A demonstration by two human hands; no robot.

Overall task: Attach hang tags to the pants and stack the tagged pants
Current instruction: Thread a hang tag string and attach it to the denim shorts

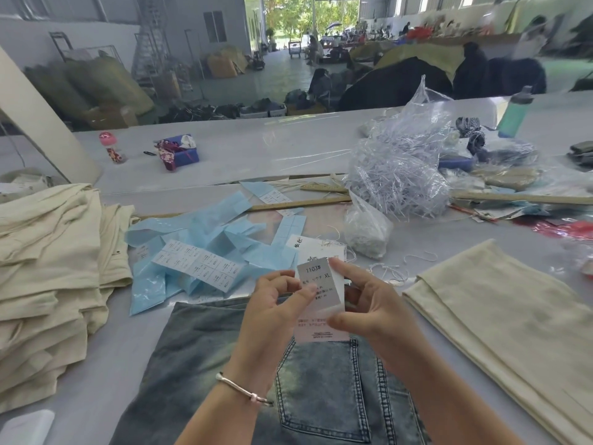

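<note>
A white hang tag [321, 303] printed "1103# XL" is held upright between both hands, above washed blue denim pants [205, 354] that lie flat on the table with a back pocket showing. My left hand [276, 309] pinches the tag's left edge with thumb and fingers. My right hand [375, 303] grips its right side, forefinger along the top edge. More white tags [308, 247] lie just behind. A stack of cream pants [48, 268] rises at the left, and other cream pants [500, 309] lie folded at the right.
Blue backing sheets and sticker strips [199, 252] litter the middle. A bag of white strings [367, 236] and a big clear bag of plastic fasteners [401, 165] stand behind. Wooden rulers [301, 203], a green bottle [515, 112] and a small blue box [179, 152] lie farther back.
</note>
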